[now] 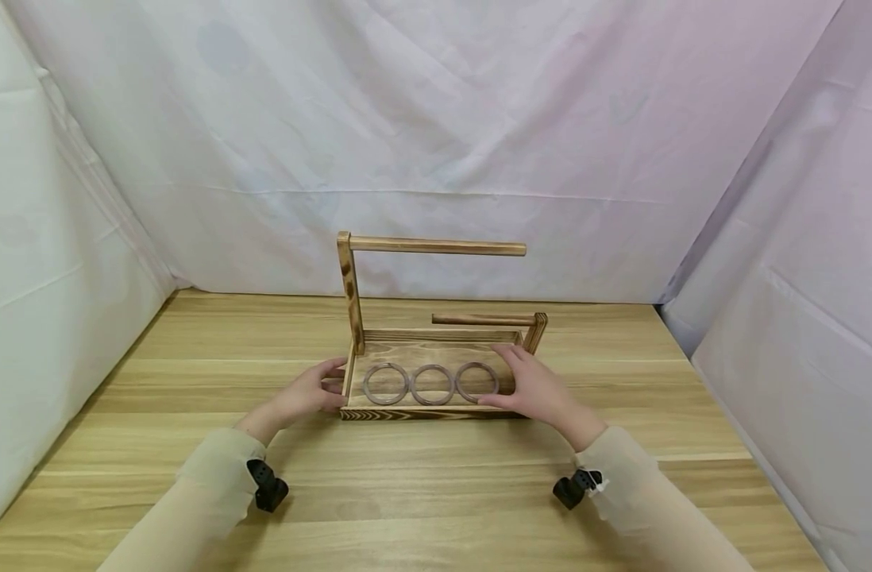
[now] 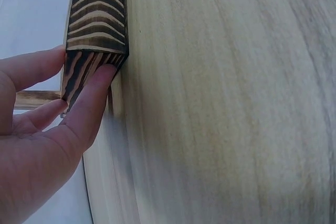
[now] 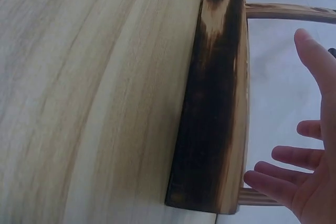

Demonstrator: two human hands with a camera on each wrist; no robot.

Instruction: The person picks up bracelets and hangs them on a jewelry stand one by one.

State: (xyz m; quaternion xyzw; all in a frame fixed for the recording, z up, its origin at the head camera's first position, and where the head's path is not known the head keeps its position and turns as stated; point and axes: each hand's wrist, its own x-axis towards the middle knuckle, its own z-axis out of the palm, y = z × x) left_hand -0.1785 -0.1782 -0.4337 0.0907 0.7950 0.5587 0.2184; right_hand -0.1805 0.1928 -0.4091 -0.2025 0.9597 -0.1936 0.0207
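Evidently Loose: Three Bangles in a Wooden Tray Between Two Hands

The left bangle [image 1: 387,403], middle bangle [image 1: 432,403] and right bangle [image 1: 476,365] lie flat in a row inside the wooden tray [image 1: 436,414], with nothing visible to secure them. The left hand [image 1: 310,393] touches the tray's left end with fingers relaxed and apart; the right hand [image 1: 539,389] spreads wide over its right end, holding nothing. A low sweep of the right thumb could knock the row askew. Uneven pressure from the left hand might twist the tray on the counter [image 1: 436,485]. Above the tray, the upper rod [image 1: 438,245] and lower rod [image 1: 482,320] are each supported at one end only, so a raised arm catching either could tip the tray.

The right hand hides the tray's right front corner and the short post's foot. Whether its thumb touches the right bangle, I cannot tell. Neither wrist view shows the bangles, and both cut off the tray.
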